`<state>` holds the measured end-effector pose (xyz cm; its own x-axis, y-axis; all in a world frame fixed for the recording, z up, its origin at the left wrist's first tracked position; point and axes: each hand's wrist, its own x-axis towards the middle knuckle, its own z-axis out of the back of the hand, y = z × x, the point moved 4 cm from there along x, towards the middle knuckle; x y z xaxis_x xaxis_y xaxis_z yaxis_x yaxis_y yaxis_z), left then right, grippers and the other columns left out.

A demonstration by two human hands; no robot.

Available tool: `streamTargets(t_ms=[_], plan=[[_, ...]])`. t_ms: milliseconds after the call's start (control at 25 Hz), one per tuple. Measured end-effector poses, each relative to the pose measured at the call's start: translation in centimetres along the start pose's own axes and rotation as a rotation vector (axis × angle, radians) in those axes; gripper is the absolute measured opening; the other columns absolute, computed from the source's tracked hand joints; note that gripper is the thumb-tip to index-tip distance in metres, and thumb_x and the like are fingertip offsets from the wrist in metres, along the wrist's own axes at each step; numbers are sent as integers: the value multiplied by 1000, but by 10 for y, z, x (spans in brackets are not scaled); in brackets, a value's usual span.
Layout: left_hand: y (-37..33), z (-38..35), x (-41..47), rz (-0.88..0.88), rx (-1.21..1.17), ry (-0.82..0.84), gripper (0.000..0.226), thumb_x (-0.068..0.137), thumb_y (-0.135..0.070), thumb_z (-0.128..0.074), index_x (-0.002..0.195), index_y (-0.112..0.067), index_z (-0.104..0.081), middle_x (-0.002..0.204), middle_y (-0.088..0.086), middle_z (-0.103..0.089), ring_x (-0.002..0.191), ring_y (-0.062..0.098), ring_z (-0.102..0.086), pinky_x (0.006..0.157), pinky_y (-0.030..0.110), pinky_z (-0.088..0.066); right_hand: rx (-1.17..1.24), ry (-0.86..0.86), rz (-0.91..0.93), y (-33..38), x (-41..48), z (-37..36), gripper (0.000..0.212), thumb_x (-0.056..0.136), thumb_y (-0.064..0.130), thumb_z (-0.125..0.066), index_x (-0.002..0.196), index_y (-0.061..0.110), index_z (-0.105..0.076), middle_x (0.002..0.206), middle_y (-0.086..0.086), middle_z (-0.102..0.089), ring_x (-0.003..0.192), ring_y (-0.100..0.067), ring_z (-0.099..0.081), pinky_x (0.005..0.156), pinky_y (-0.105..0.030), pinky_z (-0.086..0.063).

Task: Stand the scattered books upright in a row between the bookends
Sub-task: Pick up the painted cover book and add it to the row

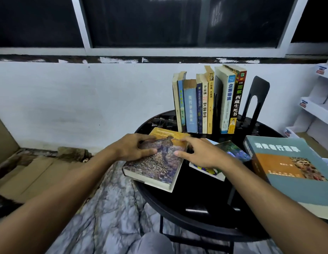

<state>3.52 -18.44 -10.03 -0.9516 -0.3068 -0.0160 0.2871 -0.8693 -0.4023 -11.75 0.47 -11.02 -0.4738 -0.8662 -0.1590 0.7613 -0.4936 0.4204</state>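
A thick book with a painted brown and purple cover (159, 167) lies flat at the left edge of the round black table (196, 204). My left hand (134, 147) rests on its left side with fingers spread over the cover. My right hand (201, 153) touches its right edge, thumb on the cover. Several books (194, 105) stand upright at the back. One black bookend (217, 99) stands among them, with two books to its right. A second black bookend (255, 98) stands further right, apart from the books. A small green and blue book (234, 151) lies flat under my right wrist.
A large teal and orange book (291, 169) lies flat on the table's right side and overhangs the rim. White shelves (317, 107) stand at the far right. A white wall runs behind the table, and flattened cardboard (31, 173) lies on the floor to the left.
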Motion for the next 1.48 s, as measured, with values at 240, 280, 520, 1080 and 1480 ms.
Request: streamTargets(t_ms=[240, 280, 520, 1080, 1480], plan=[[2, -8, -13, 27, -87, -40, 65, 90, -58, -63, 149, -36, -45, 143, 8, -57, 126, 23, -56, 93, 23, -40, -51, 6, -7, 4, 5, -7, 86, 88, 78, -41, 158, 34, -18, 159, -4, -35, 144, -33, -31, 115, -57, -27], [3, -10, -14, 42, -103, -42, 68, 89, -58, -64, 149, -36, -45, 142, 8, -58, 126, 24, -57, 92, 23, -40, -46, 2, -3, 4, 5, -8, 88, 87, 79, -41, 159, 34, -17, 159, -5, -35, 145, -33, -30, 115, -57, -26], [7, -19, -8, 85, -267, 23, 93, 79, -66, -67, 156, -29, -32, 156, -2, -44, 135, 18, -49, 113, 31, -39, 74, -53, 7, 10, 8, -18, 94, 85, 77, -49, 160, 31, -16, 160, -7, -32, 148, -29, -25, 117, -50, -28], [13, 9, -19, -16, -688, -336, 89, 72, -34, -89, 148, -44, -43, 149, -15, -47, 128, 19, -56, 107, 41, -50, 364, -278, 190, 28, 8, 15, 110, 62, 72, -72, 155, 47, -21, 163, 7, -23, 148, -20, -28, 120, -54, -27], [-2, 31, -44, -200, -651, -655, 84, 77, -16, -83, 145, -48, -46, 142, -4, -39, 127, 20, -53, 101, 41, -55, 187, -541, 395, 58, 8, 38, 109, 80, 33, -83, 156, 51, -6, 165, -1, -19, 152, -16, -15, 117, -35, -18]])
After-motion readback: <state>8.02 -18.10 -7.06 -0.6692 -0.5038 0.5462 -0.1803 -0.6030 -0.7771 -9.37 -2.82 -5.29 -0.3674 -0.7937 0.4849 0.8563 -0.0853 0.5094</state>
